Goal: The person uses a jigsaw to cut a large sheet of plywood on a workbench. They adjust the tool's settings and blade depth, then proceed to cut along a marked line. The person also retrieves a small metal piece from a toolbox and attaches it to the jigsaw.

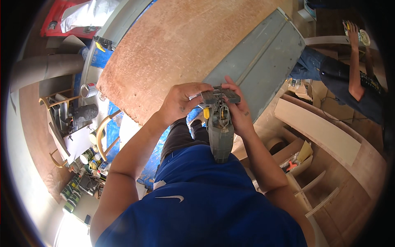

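Two bare hands hold one grey jigsaw (220,131) upside down against a blue shirt (197,201), its base plate turned upward. The left hand (181,103) has its fingers curled onto the plate's left end; the right hand (239,109) wraps the tool's body, fingers closed around it. Behind lie one large reddish plywood sheet (177,45) and one grey metal panel (259,61). At upper right, one other person's arm (354,61) reaches to a shelf. Several paint cans (88,158) cluster at left.
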